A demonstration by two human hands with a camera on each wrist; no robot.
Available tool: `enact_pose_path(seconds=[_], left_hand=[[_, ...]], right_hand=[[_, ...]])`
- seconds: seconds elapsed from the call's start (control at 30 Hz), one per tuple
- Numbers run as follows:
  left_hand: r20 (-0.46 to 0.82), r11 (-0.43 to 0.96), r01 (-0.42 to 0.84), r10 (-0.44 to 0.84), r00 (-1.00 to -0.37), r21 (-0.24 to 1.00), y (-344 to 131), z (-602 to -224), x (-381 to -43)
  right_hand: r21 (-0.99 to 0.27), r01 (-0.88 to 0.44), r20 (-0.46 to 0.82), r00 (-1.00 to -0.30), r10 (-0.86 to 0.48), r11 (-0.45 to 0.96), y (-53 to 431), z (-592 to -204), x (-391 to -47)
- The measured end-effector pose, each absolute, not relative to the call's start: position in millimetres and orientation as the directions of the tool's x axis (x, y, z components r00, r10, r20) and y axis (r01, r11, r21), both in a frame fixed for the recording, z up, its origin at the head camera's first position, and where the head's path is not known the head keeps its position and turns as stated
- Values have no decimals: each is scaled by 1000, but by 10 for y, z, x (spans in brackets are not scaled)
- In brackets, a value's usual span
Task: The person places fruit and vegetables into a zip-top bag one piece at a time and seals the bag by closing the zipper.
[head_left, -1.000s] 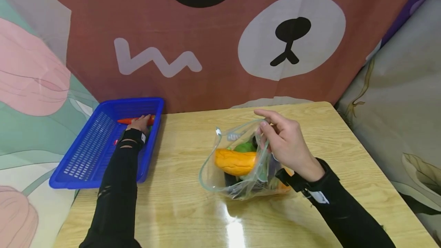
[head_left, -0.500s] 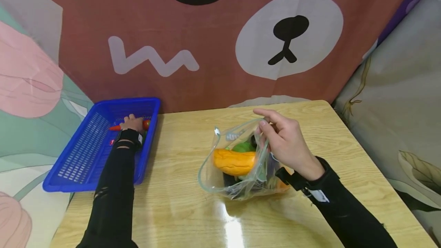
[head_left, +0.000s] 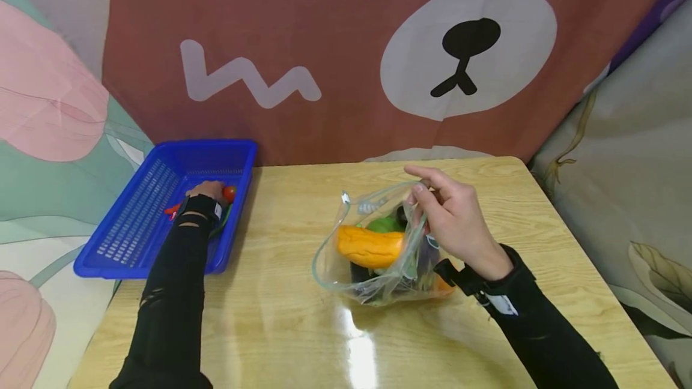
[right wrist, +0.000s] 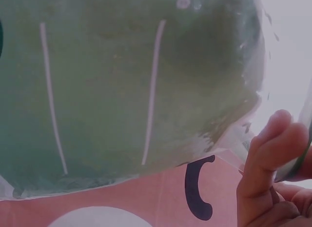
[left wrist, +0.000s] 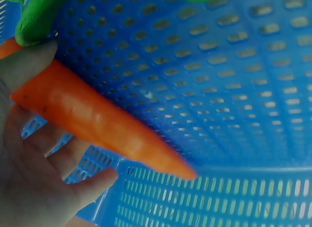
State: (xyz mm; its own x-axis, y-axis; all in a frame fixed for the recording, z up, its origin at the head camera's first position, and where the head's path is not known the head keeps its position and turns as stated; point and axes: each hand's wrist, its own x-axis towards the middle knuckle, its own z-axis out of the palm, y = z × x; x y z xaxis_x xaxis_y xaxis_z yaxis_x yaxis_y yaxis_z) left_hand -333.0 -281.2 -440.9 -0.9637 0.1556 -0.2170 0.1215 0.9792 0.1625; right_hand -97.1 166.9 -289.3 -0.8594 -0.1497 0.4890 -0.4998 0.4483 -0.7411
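Note:
Inside the blue basket [head_left: 116,257], my left hand [head_left: 208,189] holds an orange carrot [left wrist: 97,117]. The left wrist view shows its thumb over the thick end and fingers beneath, the tapered tip pointing away. A red, round item [head_left: 229,193] lies beside that hand, and a green vegetable [left wrist: 39,17] touches the thumb area. My right hand [head_left: 456,215] pinches the rim of a clear zip bag [head_left: 328,269], whose mouth faces left. A long yellow-orange vegetable [head_left: 370,246] lies in the bag, with a green item [head_left: 385,225] and dark ones behind it.
The wooden table [head_left: 281,329] carries the basket at left and the bag near the middle. A brown cloth [head_left: 346,65] with a bear face hangs behind the table's back edge. Patterned fabric [head_left: 643,137] hangs at the right.
My left hand has drawn the carrot slightly back toward me within the basket, and the carrot's angle has shifted. The right hand keeps its hold on the bag rim. The head view has shifted a little.

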Motion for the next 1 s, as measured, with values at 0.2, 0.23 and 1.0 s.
enact_pose_path(seconds=[0.2,0.23,1.0], left_hand=[[-206,982,77,112,-972,173,-2776,-4209,-3272],[-198,980,76,113,-974,186,-2791,-4194,-3266],[414,793,342,125,-902,505,-2336,-3160,-2514]], right_hand=[[-738,-504,493,-857,-150,450,1662,-2886,-1007],[-738,-501,490,-858,-151,451,1659,-2887,-1009],[-745,-499,480,-862,-164,443,1620,-2909,-982]])
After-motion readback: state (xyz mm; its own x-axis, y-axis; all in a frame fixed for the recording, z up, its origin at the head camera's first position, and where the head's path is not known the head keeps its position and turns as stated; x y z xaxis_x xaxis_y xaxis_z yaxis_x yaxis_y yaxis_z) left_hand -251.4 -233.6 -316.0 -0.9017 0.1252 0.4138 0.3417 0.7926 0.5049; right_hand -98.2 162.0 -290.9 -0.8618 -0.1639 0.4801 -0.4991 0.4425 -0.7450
